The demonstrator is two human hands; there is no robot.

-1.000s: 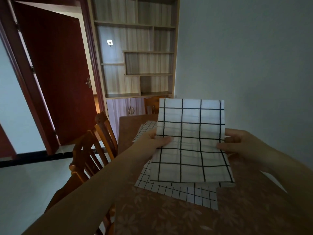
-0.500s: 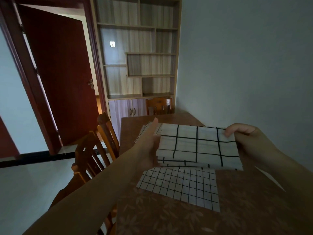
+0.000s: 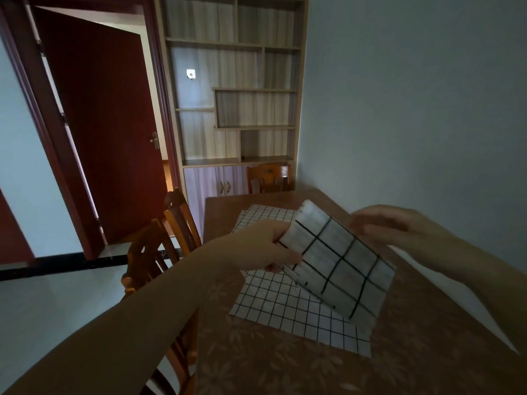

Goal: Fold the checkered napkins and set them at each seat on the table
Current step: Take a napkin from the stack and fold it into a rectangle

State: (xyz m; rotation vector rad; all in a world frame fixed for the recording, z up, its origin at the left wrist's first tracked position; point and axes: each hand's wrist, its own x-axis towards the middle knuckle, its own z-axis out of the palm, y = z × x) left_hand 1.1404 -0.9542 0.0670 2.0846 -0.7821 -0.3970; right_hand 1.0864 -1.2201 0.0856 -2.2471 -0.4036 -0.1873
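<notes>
folded wide-checked napkin [image 3: 339,263], tilted, seemingly layered

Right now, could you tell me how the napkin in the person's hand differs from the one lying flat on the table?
The held napkin has a large, bold grid; the flat napkin has a fine, small grid. The held napkin is folded, tilted and off the table, gripped by the left hand; the flat napkin lies spread out, touched by no hand. Both are white with black lines.
</notes>
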